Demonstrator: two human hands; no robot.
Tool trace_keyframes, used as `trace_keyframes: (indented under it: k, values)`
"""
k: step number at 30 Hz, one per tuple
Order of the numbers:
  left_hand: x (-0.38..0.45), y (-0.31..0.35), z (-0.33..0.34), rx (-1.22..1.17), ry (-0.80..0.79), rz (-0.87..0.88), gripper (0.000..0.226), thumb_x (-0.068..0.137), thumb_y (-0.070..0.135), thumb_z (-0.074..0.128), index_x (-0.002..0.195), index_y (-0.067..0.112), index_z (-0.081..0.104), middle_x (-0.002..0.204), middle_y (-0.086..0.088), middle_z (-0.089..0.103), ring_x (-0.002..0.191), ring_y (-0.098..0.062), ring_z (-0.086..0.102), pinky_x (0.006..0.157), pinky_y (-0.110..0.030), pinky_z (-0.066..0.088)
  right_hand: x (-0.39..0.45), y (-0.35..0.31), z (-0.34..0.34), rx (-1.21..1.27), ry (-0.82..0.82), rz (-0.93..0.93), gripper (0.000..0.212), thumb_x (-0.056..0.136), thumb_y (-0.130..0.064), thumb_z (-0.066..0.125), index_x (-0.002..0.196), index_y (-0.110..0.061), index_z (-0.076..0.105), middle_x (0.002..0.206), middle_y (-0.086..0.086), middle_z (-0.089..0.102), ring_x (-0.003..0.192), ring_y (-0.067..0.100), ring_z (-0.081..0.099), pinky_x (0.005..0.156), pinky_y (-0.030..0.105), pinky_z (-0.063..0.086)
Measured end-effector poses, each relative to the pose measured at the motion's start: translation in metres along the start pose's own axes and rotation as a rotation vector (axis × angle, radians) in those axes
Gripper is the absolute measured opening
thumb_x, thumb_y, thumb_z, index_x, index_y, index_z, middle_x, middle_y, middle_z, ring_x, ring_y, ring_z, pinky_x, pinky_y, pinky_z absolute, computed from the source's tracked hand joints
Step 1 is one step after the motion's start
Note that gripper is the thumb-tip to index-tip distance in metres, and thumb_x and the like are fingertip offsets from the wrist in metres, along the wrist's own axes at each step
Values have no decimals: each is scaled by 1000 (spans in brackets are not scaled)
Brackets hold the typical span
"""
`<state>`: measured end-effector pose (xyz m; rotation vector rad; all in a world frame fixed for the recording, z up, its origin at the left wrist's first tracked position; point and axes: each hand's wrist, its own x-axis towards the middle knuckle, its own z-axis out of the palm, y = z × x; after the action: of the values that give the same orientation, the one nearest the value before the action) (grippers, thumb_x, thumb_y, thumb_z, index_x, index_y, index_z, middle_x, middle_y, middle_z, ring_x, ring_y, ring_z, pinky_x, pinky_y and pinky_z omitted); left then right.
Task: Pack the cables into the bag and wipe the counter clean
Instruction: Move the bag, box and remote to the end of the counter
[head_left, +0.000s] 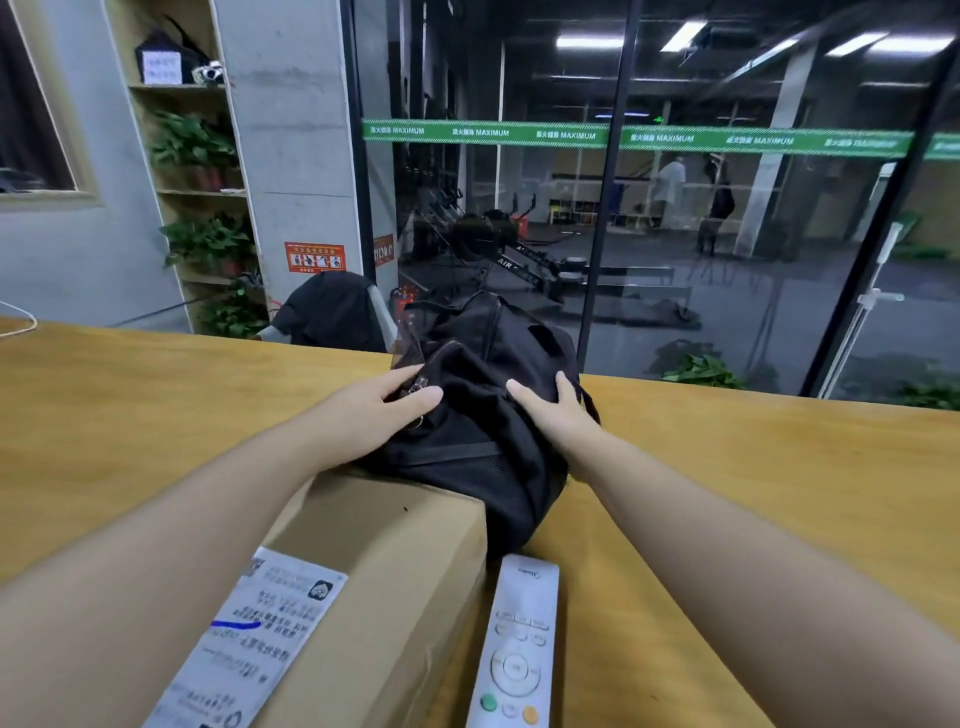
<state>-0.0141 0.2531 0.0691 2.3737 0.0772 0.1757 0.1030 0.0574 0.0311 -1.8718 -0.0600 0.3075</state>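
2 hands steady our black bag (483, 415) on the counter (753, 467): left hand (374, 405) pinching the zipper pull (418, 385), right hand (556, 410) flat, fingers straight, likely bracing it for zipping.

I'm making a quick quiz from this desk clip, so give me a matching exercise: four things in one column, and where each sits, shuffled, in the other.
Things:
1. black bag
2. cardboard box
3. white remote
4. left hand

Places:
A. flat on the counter, right of the box
B. at the bag's zipper
C. under both hands, partly on the box
D. near edge, bearing a printed label

Pairs: 1-C, 2-D, 3-A, 4-B
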Motion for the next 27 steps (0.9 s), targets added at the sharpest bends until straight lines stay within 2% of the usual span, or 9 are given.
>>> trace_keyframes:
  k: [4,7,10,12,15,20,24,26,27]
  values:
    - [-8,-2,2,174,-75,-59,48,80,59,56,124,42,53,124,20,56,113,-8,53,99,-26,38,-1,10,9,-3,-48,5,112,57,-76,61,144,-51,-4,160,2,11,141,35,25,110,55,31]
    - [-10,-5,7,214,-138,-106,9,89,44,56,95,40,60,105,14,64,96,-8,58,80,-23,42,0,9,17,-31,-53,-28,116,51,-77,60,144,-51,-5,160,3,9,143,33,24,112,54,29]
    - [-5,-8,8,210,-145,-119,18,90,42,54,101,29,63,102,11,66,94,-9,58,81,-25,43,5,7,23,-46,-44,-46,116,52,-76,59,145,-50,-5,160,4,10,142,34,26,112,52,28]
    - [-2,-10,8,214,-127,-124,22,91,41,54,105,27,63,104,9,66,97,-11,59,86,-27,43,9,4,27,-46,-49,-54,109,62,-72,61,145,-48,-5,161,4,9,142,35,26,112,53,28]
    - [1,-14,11,183,-84,-119,19,92,40,54,105,29,63,105,12,64,101,-12,58,85,-26,41,15,-2,32,-45,-69,-81,104,69,-68,61,147,-46,-4,161,4,8,143,33,23,114,52,26]
    - [0,-15,12,201,-30,-105,24,91,48,50,110,35,59,111,14,61,105,-11,55,91,-28,41,8,-9,35,-9,-116,-81,114,57,-73,61,147,-45,-4,161,4,6,145,30,20,114,52,24]
    - [-11,-14,11,220,13,-54,47,82,66,35,109,33,56,114,11,60,106,-12,56,97,-37,44,-17,-5,30,1,-88,-123,82,87,-58,48,151,-34,4,159,1,17,144,28,23,115,44,24]
    - [-21,-14,11,240,28,-69,67,78,73,30,128,31,47,132,4,52,123,-18,48,105,-40,39,-40,-2,29,-24,-74,-180,75,91,-53,45,152,-28,9,158,-1,20,144,24,23,113,38,25]
    - [-27,-12,12,254,30,-106,74,81,71,31,141,27,36,145,0,41,134,-20,38,111,-40,32,-55,-1,30,-56,-67,-225,74,92,-52,46,152,-25,12,158,-2,20,145,22,22,113,36,24]
